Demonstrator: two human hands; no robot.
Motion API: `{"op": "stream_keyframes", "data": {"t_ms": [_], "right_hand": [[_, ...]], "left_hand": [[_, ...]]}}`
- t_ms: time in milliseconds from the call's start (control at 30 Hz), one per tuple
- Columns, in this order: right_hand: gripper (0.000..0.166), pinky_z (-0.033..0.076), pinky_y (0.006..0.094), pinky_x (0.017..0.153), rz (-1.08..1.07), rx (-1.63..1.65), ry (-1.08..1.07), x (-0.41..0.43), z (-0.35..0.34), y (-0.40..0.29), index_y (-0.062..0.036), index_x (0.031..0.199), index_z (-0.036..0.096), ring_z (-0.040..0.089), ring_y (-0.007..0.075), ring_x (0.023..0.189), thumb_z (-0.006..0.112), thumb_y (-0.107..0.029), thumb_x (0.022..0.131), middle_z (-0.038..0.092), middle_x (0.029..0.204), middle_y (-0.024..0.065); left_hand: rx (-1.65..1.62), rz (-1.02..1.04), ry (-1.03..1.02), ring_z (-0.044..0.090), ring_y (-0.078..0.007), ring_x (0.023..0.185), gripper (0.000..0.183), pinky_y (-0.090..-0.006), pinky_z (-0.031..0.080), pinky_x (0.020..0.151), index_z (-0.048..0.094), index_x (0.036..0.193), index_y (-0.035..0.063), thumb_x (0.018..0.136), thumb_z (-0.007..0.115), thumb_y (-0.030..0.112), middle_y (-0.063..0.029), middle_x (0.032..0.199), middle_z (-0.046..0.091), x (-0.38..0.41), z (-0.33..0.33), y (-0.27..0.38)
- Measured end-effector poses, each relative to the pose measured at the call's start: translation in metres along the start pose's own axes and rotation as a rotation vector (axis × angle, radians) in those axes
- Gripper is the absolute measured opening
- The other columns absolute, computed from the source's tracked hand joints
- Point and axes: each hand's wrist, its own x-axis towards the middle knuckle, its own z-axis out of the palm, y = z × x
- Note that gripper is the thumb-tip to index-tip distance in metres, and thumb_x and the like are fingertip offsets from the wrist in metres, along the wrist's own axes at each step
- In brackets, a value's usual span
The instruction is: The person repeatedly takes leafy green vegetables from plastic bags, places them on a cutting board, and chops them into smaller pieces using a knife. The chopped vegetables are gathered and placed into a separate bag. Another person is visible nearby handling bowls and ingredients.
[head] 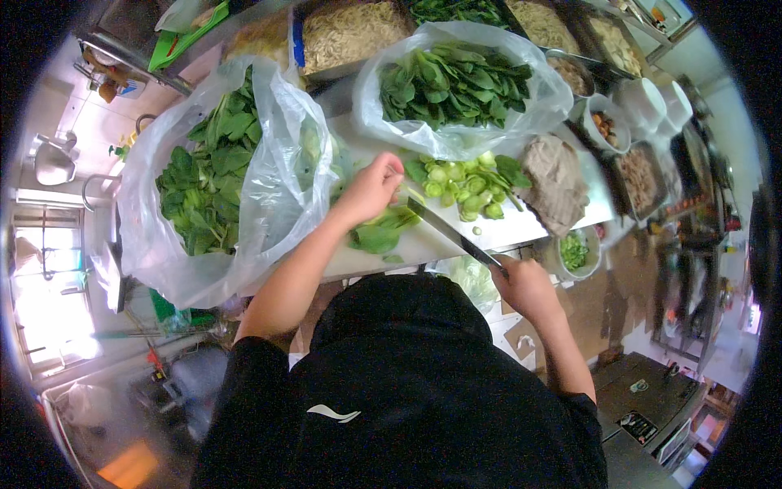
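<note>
My right hand [524, 286] grips the handle of a kitchen knife [453, 235], whose blade points up and left over the white cutting board [348, 264]. Just beyond the blade's tip is my left hand [374, 188], fingers curled; whether it pinches anything cannot be told. Below it lies a green leafy stalk [376, 235] on the board. Cut pale green stem bases [467, 183] are heaped to the right, beside a crumpled brown cloth [553, 183]. One clear plastic bag [287, 202] of leafy greens [223, 165] stands at the left; another bag [421, 142] holds greens [452, 85] behind the heap.
Metal trays of pale shredded food [354, 33] line the back. Toward the right are white bowls [638, 107], a bowl of brown pieces [605, 129] and a meat tray [638, 174]. A container of chopped greens [574, 252] sits beyond the board's near right edge.
</note>
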Motion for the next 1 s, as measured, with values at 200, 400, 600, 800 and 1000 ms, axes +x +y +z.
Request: {"op": "stream_keyframes", "data": {"t_ms": [200,400,600,800,1000], "right_hand": [[0.021,0.049,0.0503,0.061,0.055,0.112,-0.037,0.006,0.002,0.001,-0.0030,0.089,0.063,0.061,0.0430,0.065,0.057,-0.023,0.090,0.062,0.070,0.0230],[0.025,0.047,0.0459,0.059,0.145,0.298,-0.020,0.002,0.009,-0.007,0.0006,0.091,0.065,0.058,0.0396,0.058,0.059,-0.023,0.090,0.059,0.065,0.0246],[0.024,0.048,0.0519,0.064,0.159,0.146,0.034,0.009,0.013,-0.020,0.0004,0.087,0.062,0.061,0.0457,0.070,0.056,-0.023,0.092,0.061,0.071,0.0271],[0.027,0.049,0.0533,0.067,0.149,0.176,0.068,0.023,0.019,-0.020,0.0015,0.086,0.061,0.060,0.0466,0.071,0.054,-0.023,0.092,0.061,0.073,0.0279],[0.026,0.049,0.0527,0.063,0.177,0.042,0.044,0.014,0.012,-0.038,0.0012,0.087,0.061,0.060,0.0454,0.067,0.055,-0.023,0.092,0.061,0.069,0.0265]], "left_hand": [[-0.546,0.161,0.091,0.056,-0.0197,0.108,0.043,-0.0352,0.038,0.100,0.037,0.127,0.0060,0.088,0.056,0.007,-0.0114,0.123,0.055,0.020,0.016,-0.062],[-0.514,0.257,0.274,0.061,-0.0225,0.099,0.047,-0.0334,0.045,0.092,0.036,0.128,0.0034,0.087,0.059,0.011,-0.0133,0.117,0.061,0.014,0.038,-0.085],[-0.047,0.018,0.244,0.064,-0.0213,0.095,0.042,-0.0354,0.049,0.081,0.053,0.122,0.0025,0.088,0.065,0.023,-0.0117,0.115,0.063,0.014,0.034,-0.057],[0.738,0.359,0.326,0.044,-0.0295,0.121,0.052,-0.0471,0.025,0.105,0.052,0.126,0.0053,0.080,0.068,0.023,-0.0121,0.126,0.054,-0.036,0.050,-0.030],[0.961,0.395,0.445,0.047,-0.0307,0.112,0.064,-0.0456,0.032,0.099,0.049,0.127,-0.0004,0.076,0.073,0.031,-0.0123,0.117,0.052,-0.032,0.061,-0.066]]}}
